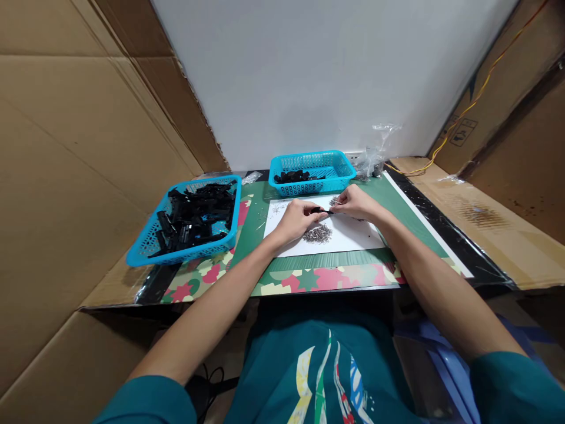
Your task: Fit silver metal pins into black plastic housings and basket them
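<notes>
My left hand [296, 219] pinches a small black plastic part [316, 210] above a white sheet [282, 244]. My right hand [354, 203] is closed, its fingertips pressed together at the part's right end. Whether they grip the part itself or a tiny piece beside it, I cannot tell. Just below the left fingers lies a pile of small metal pins or screws [318, 234]. Another small metal pile [334, 201] shows partly behind the right fingertips. A few loose metal bits [277, 209] are scattered at the sheet's upper left.
To the left stands a blue basket [185, 257] heaped with black plastic parts [194, 213]. A second blue basket [311, 156] at the back holds fewer black parts [293, 176]. Clear plastic bags [373, 156] lie by the wall. Cardboard [66, 147] encloses the left side; a yellow cable [474, 100] hangs at right.
</notes>
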Tool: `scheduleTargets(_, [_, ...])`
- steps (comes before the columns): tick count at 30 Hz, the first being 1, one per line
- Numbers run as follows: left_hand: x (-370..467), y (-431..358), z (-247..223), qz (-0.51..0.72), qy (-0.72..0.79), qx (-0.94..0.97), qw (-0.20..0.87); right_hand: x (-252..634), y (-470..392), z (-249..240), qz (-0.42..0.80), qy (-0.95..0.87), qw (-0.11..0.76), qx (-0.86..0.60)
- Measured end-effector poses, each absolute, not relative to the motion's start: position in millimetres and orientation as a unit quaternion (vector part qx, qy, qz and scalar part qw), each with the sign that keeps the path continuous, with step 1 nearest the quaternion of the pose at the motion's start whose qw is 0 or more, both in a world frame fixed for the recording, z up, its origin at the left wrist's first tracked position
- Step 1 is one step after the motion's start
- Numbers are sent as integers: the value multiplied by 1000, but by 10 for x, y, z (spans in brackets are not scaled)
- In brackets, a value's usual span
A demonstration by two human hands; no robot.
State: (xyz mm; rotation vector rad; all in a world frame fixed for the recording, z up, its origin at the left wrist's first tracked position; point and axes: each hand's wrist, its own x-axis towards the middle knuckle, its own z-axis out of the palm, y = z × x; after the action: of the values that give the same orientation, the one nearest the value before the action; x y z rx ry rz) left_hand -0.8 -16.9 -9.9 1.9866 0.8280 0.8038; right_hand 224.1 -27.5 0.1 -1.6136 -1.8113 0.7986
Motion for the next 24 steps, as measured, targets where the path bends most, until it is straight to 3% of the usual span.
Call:
scheduleTargets(6, [-14,-163,-101,320,342,771,430,2292,-326,48,390,-648,272,-595])
scheduleTargets(13, [-38,-187,-63,310,342,776,429,2354,-251,-11,408,-658,288,-564])
scheduleTargets(18, [-69,-171,-93,326,344,811,344,2336,-170,-6,268,-640,401,-598])
scheduleTargets(24, [-96,-153,-104,310,337,852,253,2292,-112,-14,380,-630,505,-451])
